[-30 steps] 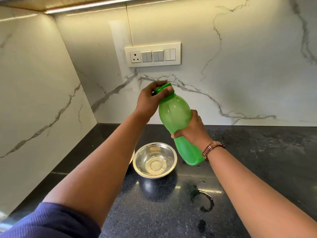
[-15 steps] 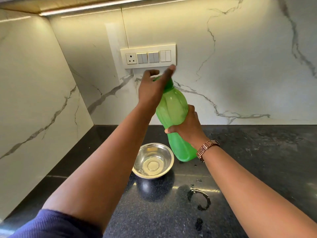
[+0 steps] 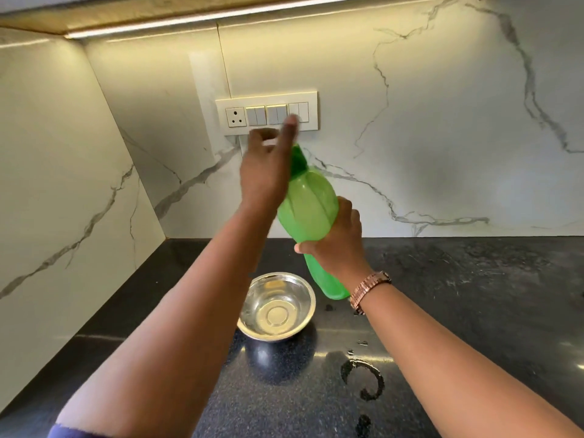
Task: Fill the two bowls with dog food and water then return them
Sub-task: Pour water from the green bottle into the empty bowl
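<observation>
Green bottle (image 3: pixel 308 213) tilted in right hand's (image 3: pixel 336 245) grip; left hand (image 3: pixel 265 172) spread beside its cap (image 3: pixel 298 161).

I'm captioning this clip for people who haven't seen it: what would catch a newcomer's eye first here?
The bright green bottle stands out, held tilted above the dark countertop by the right hand, with the left hand at its cap. Just below sits a shiny steel bowl, near the counter's back corner. Behind them, a white switch panel is mounted on the veined marble wall.
</observation>
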